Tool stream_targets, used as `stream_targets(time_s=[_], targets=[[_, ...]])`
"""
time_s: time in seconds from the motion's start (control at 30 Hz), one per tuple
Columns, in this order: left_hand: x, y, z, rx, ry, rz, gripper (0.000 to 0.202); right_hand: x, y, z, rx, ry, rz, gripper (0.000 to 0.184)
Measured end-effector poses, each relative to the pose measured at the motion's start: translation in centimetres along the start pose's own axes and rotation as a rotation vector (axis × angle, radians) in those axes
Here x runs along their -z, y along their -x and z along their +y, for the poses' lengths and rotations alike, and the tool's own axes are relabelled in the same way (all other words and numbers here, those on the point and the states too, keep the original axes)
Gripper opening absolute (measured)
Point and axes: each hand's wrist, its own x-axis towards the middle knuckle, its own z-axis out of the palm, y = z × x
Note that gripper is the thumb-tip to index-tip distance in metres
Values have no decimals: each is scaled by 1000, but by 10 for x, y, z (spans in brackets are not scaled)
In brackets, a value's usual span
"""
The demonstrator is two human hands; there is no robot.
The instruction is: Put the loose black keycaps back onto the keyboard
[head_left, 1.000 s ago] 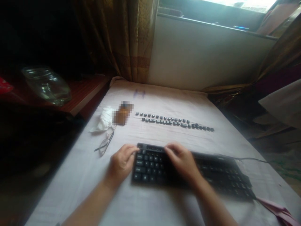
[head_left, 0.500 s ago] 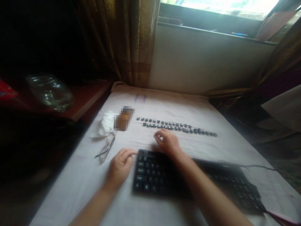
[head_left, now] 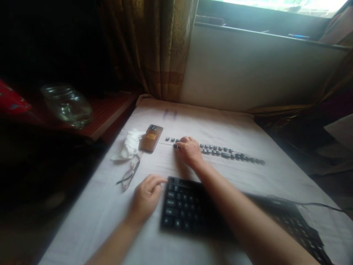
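Note:
A black keyboard (head_left: 179, 206) lies on the light cloth, partly covered by my right forearm. My left hand (head_left: 147, 197) is beside its upper left corner, index finger stretched to touch that corner while the other fingers curl loosely with nothing in them. Beyond the keyboard, loose black keycaps (head_left: 224, 155) lie in two long rows. Over the left part of these rows is my right hand (head_left: 190, 151), its thumb and fingertips pinched at a keycap (head_left: 175, 146) on the left end of the nearer row. Some keycaps are hidden under this hand.
To the left lie a brown phone (head_left: 151, 138), a crumpled white cloth or tissue (head_left: 131, 143) and eyeglasses (head_left: 129, 175). A glass jar (head_left: 67, 105) rests on a dark red wooden surface (head_left: 110, 114). A cable (head_left: 317, 204) runs off right; curtains and a window stand behind.
My right hand has moved from just above the keyboard to the keycap rows, its fingers lowering onto the left end. My left hand stays at the corner. The whole view has shifted slightly.

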Motion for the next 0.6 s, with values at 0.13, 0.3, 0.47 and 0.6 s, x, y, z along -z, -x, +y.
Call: stream_targets(time_s=[0.13,0.3,0.47,0.6], targets=[[0,0,0,1,4,-9,31,0,-10,1,0,4,-21,24],[1,0,1,5,8,-17,32,4,-20,4,8,-2,-49,22],[1,0,2,7,11,-19,32,7,-25,7,9,-15,-70,20],[1,1,1,10,9,-16,32,4,-26,8,8,-16,-75,23]])
